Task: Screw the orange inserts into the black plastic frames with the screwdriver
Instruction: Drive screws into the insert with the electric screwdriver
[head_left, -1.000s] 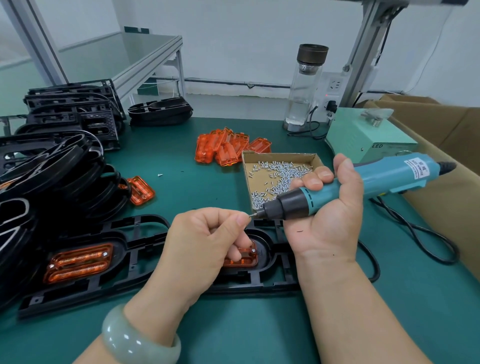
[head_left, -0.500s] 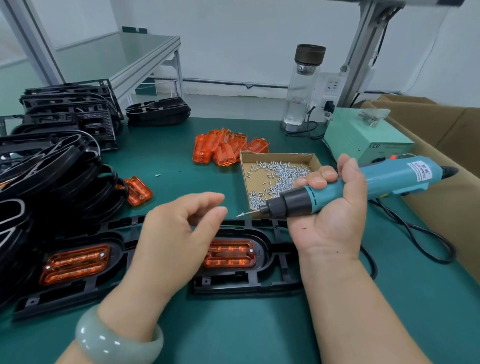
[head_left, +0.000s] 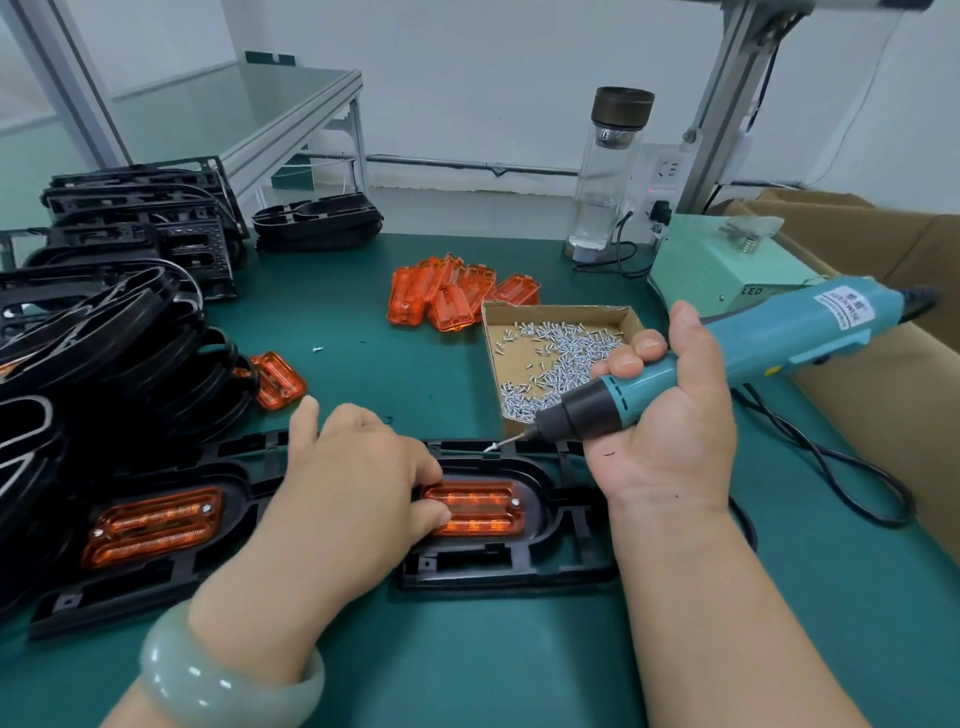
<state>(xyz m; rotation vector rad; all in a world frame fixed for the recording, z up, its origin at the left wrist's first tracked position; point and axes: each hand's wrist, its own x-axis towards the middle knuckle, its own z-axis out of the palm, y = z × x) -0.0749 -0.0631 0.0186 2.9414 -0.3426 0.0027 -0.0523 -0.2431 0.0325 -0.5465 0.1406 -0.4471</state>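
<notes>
Head view: frame lies near the worktop's front edge, insert seated in it.
Left hand: fingers out flat, pressing the insert's left end.
Right hand: wrapped round the screwdriver, screw on its tip, at the frame's far rim.
Box: screws, just behind the frame.

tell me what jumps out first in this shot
The teal screwdriver gripped in the right hand at centre right stands out, a screw on its tip. Just below, the left hand rests its fingers on an orange insert seated in a black frame. Behind lie a box of screws and a heap of loose inserts.
</notes>
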